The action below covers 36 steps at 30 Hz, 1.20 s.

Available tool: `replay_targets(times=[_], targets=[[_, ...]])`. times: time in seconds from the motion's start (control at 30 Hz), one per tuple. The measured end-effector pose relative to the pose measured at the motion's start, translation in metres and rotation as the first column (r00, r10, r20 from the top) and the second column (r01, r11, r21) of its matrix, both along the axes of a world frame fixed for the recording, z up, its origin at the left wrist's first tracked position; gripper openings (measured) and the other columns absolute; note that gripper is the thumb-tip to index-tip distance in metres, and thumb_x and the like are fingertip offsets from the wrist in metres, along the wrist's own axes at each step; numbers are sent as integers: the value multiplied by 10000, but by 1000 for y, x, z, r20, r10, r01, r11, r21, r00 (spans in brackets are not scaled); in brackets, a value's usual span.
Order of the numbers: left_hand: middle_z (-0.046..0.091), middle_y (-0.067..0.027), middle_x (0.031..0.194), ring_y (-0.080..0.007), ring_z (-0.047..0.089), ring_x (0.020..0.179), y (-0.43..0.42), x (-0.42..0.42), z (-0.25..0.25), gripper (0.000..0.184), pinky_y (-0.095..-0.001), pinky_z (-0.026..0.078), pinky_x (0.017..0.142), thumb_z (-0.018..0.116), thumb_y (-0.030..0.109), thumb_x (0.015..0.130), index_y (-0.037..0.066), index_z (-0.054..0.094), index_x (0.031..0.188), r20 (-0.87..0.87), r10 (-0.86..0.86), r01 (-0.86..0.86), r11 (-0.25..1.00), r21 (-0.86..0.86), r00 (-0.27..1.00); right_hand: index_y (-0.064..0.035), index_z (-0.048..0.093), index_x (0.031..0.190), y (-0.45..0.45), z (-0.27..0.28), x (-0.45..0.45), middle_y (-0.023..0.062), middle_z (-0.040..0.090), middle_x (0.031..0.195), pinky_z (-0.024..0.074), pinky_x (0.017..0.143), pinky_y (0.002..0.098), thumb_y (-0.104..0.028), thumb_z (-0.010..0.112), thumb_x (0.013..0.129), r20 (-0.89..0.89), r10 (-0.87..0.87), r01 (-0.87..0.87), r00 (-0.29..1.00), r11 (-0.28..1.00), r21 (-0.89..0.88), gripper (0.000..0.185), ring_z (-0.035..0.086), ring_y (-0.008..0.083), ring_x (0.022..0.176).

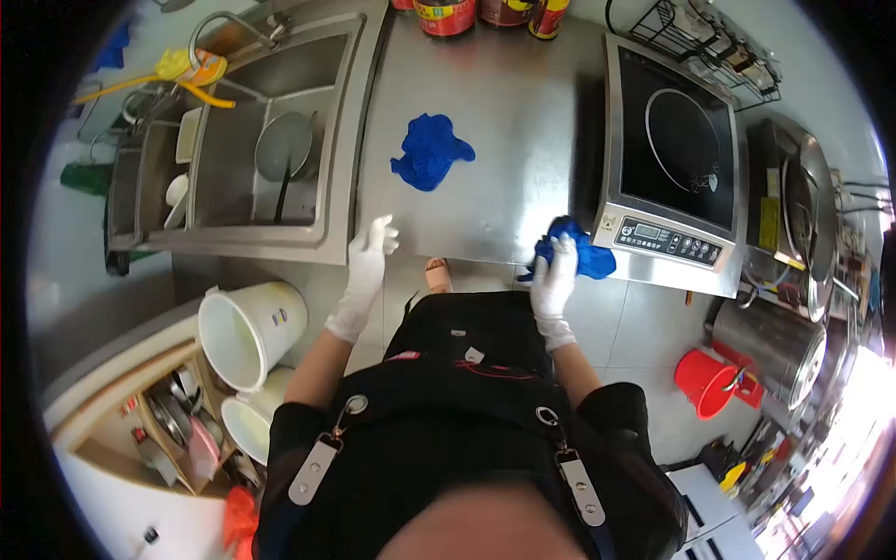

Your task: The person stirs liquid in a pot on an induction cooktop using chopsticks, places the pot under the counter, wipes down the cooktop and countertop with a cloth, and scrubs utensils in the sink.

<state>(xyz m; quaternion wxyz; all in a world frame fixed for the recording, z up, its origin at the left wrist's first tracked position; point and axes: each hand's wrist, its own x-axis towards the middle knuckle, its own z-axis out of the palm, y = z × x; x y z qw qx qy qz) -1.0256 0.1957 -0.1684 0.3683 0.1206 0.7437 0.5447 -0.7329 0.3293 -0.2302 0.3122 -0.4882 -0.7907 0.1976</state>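
Observation:
My right hand (555, 280), in a white glove, is closed on a blue cloth (590, 258) at the front edge of the steel counter (495, 93), beside the induction cooker. The cloth is bunched up, and part of it hangs out on both sides of the fingers. My left hand (371, 252), gloved in white too, is held near the counter's front edge by the sink with its fingers apart and nothing in it. A second blue cloth (431, 152) lies crumpled on the middle of the counter.
On the left is a steel sink (347, 121) with a pan (283, 145) in it. The induction cooker (677, 131) stands to the right. Jars (446, 16) line the counter's back. White buckets (252, 331) and a red bucket (705, 383) stand on the floor.

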Motion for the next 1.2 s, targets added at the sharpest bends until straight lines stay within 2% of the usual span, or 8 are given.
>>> replay_targets(times=[0.1, 0.2, 0.3, 0.47, 0.67, 0.9, 1.07, 1.2], targets=[[610, -12, 822, -85, 537, 685, -26, -30, -3, 339, -229, 450, 646, 458, 332, 991, 66, 636, 1105, -3, -47, 47, 999, 4, 999, 62, 391, 1311, 17, -6, -52, 286, 381, 1364, 249, 1092, 501, -66, 615, 812, 83, -34, 28, 996, 998, 64, 562, 321, 450, 1296], [605, -12, 821, -82, 535, 702, -35, -38, 2, 335, -230, 449, 652, 456, 317, 993, 52, 633, 1094, 33, -57, 56, 998, 32, 998, 86, 339, 1329, 70, -12, -89, 308, 374, 1355, 260, 1081, 521, -124, 631, 812, 195, -252, 225, 948, 962, 154, 629, 337, 469, 1271], [597, -14, 820, -78, 528, 717, -36, -38, 5, 332, -229, 448, 664, 456, 305, 993, 38, 629, 1088, 71, -76, 72, 996, 53, 995, 92, 388, 1300, 140, -25, -114, 300, 404, 1332, 265, 1085, 503, -162, 639, 809, 213, -307, 260, 928, 940, 221, 608, 351, 455, 1267], [588, -20, 815, -80, 519, 731, -41, -40, 2, 324, -229, 447, 678, 467, 280, 986, 15, 622, 1091, 117, -178, 179, 984, 2, 977, 63, 450, 1269, 219, -32, -140, 264, 431, 1331, 289, 1081, 474, -176, 617, 829, 235, -198, 147, 952, 964, 220, 528, 373, 418, 1264], [600, -31, 853, -85, 533, 745, -4, -57, 12, 318, -227, 452, 679, 476, 268, 978, 14, 620, 1102, 113, -158, 168, 983, -80, 981, 32, 475, 1263, 298, -47, -173, 231, 442, 1339, 291, 1082, 462, -171, 599, 846, 220, -129, 66, 967, 960, 273, 480, 386, 392, 1261], [607, -30, 897, -89, 548, 780, 72, -71, 9, 303, -219, 453, 688, 493, 258, 980, 34, 590, 1159, 126, -217, 214, 976, 36, 968, 18, 532, 1224, 408, -37, -221, 194, 483, 1321, 295, 1078, 438, -139, 579, 851, 258, -160, 103, 953, 970, 221, 408, 414, 350, 1245], [609, -59, 908, -110, 555, 795, 103, -80, 1, 292, -238, 470, 747, 500, 215, 972, 11, 580, 1166, 150, -224, 223, 975, 19, 963, 38, 603, 1095, 476, -27, -243, 220, 591, 1134, 412, 961, 440, -84, 620, 781, 163, -99, 43, 982, 947, 317, 338, 533, 377, 1083], [618, -67, 916, -116, 569, 794, 118, -92, 6, 294, -245, 472, 746, 514, 200, 959, 8, 586, 1168, 117, -235, 242, 969, -47, 965, 19, 610, 1074, 468, -22, -247, 224, 594, 1124, 431, 939, 442, -66, 608, 782, 97, -113, 78, 989, 946, 314, 304, 544, 391, 1059]])
